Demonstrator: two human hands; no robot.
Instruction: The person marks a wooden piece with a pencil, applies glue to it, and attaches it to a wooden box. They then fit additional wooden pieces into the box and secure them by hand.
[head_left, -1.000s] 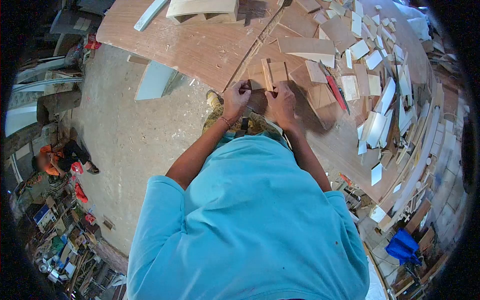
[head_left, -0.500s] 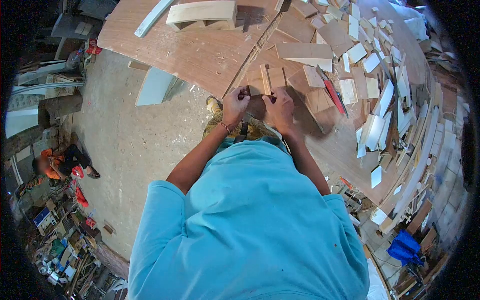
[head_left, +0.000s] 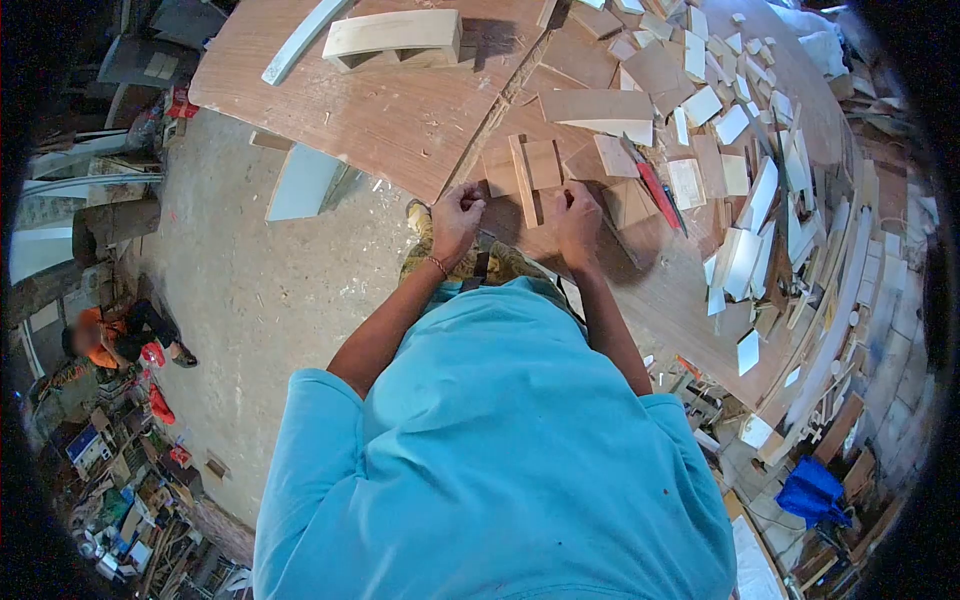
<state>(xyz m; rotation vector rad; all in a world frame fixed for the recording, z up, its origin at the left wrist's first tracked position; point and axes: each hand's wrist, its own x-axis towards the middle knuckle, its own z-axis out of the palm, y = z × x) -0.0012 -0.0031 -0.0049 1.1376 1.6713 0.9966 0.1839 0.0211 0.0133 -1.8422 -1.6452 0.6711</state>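
Both hands have drawn apart since a second ago, when they met at one upright wooden strip [head_left: 522, 180]. At the workbench [head_left: 400, 110] near edge, the left hand [head_left: 455, 215] is curled into a fist and the right hand [head_left: 578, 222] rests fingers bent; what either grips cannot be told. One red-handled tool [head_left: 655, 190] lies right, one curved block [head_left: 392, 38] far left.
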